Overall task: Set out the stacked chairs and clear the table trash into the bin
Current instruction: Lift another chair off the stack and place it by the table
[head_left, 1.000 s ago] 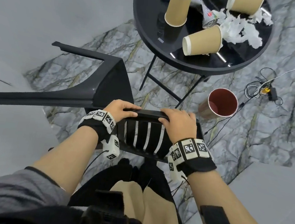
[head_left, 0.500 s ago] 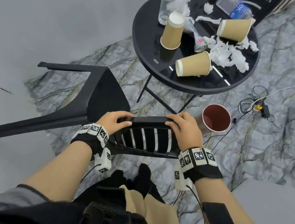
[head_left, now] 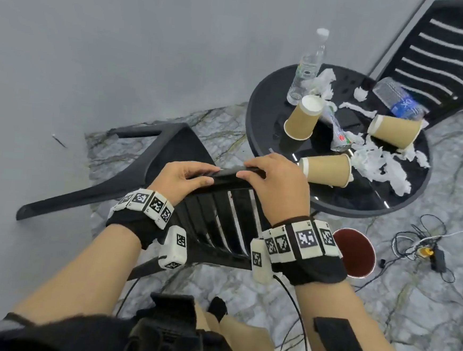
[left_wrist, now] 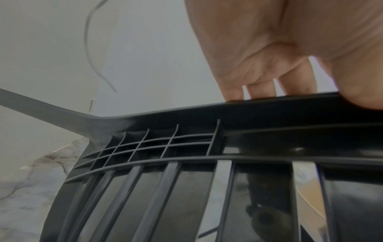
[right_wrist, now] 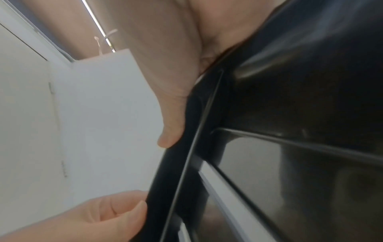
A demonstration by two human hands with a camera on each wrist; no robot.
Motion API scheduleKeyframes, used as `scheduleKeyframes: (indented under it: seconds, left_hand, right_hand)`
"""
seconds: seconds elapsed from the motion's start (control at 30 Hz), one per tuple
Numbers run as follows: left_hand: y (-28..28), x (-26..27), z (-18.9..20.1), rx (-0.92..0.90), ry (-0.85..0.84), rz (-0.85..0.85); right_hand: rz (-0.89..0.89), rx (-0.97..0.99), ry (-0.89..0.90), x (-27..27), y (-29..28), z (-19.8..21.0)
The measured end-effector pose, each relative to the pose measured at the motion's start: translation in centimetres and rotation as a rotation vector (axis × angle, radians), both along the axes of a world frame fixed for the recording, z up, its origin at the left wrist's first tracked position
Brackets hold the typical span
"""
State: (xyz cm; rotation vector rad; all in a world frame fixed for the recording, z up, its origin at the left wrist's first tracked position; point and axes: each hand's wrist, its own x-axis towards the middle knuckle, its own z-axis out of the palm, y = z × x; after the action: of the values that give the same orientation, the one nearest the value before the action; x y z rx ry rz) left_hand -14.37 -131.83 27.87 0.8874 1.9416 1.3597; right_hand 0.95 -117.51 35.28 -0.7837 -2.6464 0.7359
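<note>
A black plastic chair [head_left: 176, 154] is tipped, its legs pointing left toward the wall. My left hand [head_left: 181, 178] and right hand [head_left: 274, 178] both grip the top rail of its slatted backrest [head_left: 221, 219], fingers curled over the edge. The left wrist view shows my left hand's fingers [left_wrist: 261, 88] behind the rail [left_wrist: 269, 111]; in the right wrist view my right thumb [right_wrist: 172, 131] lies against the rail [right_wrist: 186, 155]. The round black table [head_left: 282, 77] carries paper cups [head_left: 302, 120], crumpled tissue [head_left: 378, 164] and plastic bottles [head_left: 306, 67]. A red-lined bin [head_left: 354, 254] stands on the floor under my right wrist.
A second black slatted chair [head_left: 442, 56] stands behind the table at the top right. Cables and a charger [head_left: 429, 252] lie on the marble floor to the right. A grey wall [head_left: 96, 54] runs along the left.
The view has lifted, so the table, the bottles and the far chair now show. The chair in my hands has swung up and to the right; both hands keep their grip.
</note>
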Motion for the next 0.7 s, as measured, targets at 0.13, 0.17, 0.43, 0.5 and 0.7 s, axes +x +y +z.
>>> scheduleKeyframes:
  seconds: [0.13,0.17,0.43,0.5,0.7]
  left_hand:
    - [0.5,-0.6,0.9,0.002,-0.015,0.047]
    - [0.6,-0.8,1.2,-0.001,-0.01,0.055]
    - [1.3,-0.9,2.0,-0.06,0.05,0.024]
    - [1.8,0.1,2.6,-0.081,0.058,-0.049]
    - [6.0,3.7,7.1,0.003,0.159,-0.231]
  right_hand:
    - [0.015,-0.061,0.068,-0.1,1.3,1.1]
    - [0.018,-0.098,0.082,0.2,1.6,1.1]
    - [-0.052,-0.196,0.182,4.1,2.1,-0.2]
    - [-0.077,-0.178,0.211,4.7,2.1,-0.6]
    - [-0.087,-0.137,0.223,5.7,1.7,-0.4]
